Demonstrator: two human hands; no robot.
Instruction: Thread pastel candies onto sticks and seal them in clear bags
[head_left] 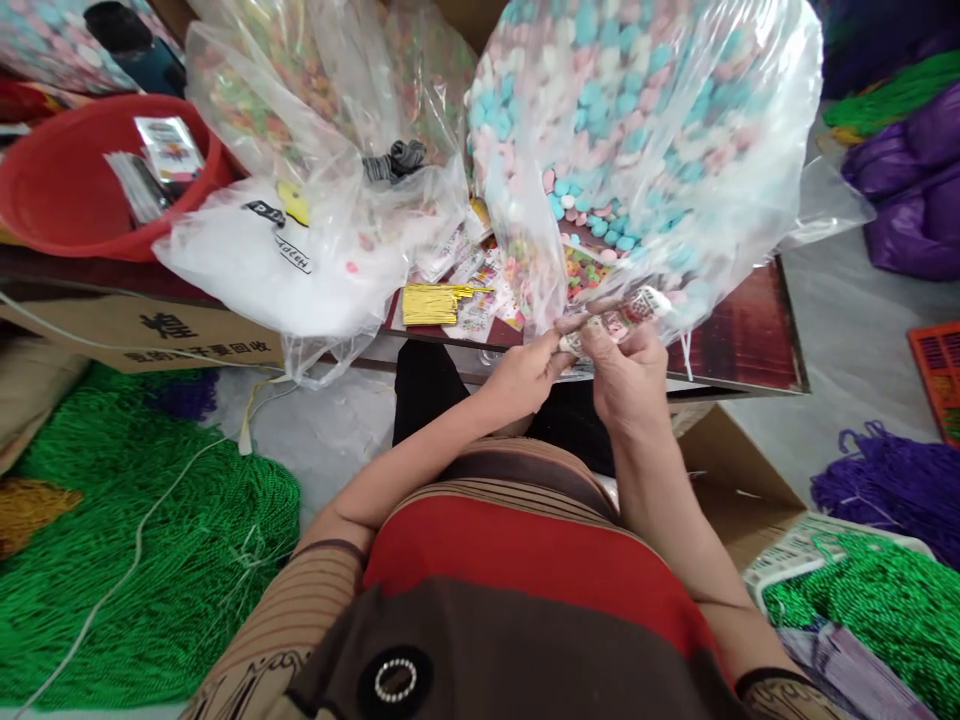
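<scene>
A small printed plastic packet (626, 315) is held in front of my body, at the table's front edge. My right hand (626, 365) pinches it between thumb and fingers. At the packet's lower left end, my left hand (525, 375) has its fingers closed on it too; the fingertips are partly hidden. Left of my hands lies a bundle of yellow twist ties (431, 305) on the table. Printed packets (476, 285) lie behind the ties. Just beyond my hands, a big clear bag of pink, blue and white pieces (622, 150) rests on the table.
A red basin (67, 180) holding flat packets stands at the left, beside bags of coloured pieces (292, 80) and a white plastic bag (300, 250). Green cord (150, 530) covers the floor at left. An open cardboard box (742, 480) and a white basket (787, 555) stand at right.
</scene>
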